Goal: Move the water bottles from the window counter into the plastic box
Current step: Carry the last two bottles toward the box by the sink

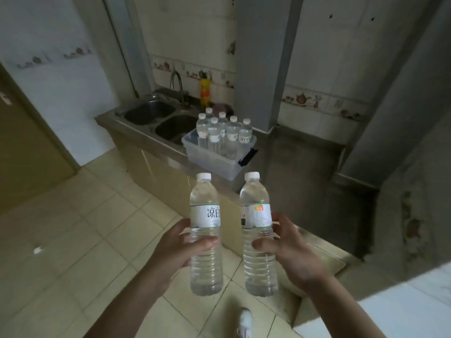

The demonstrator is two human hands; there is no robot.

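Observation:
My left hand (pixel 179 245) grips a clear water bottle (pixel 205 211) upright around its middle. My right hand (pixel 286 247) grips a second clear water bottle (pixel 257 213) the same way, close beside the first. Both have white caps and white labels and are held above the tiled floor. Farther ahead a clear plastic box (pixel 214 157) with a black latch stands on the steel counter, with several water bottles (pixel 223 132) upright inside it.
A steel double sink (pixel 151 113) with a tap lies left of the box, and a yellow bottle (pixel 205 92) stands behind it. Grey pillars rise behind and to the right. A white ledge (pixel 402 308) is at the lower right. My shoe (pixel 244 322) shows on the floor.

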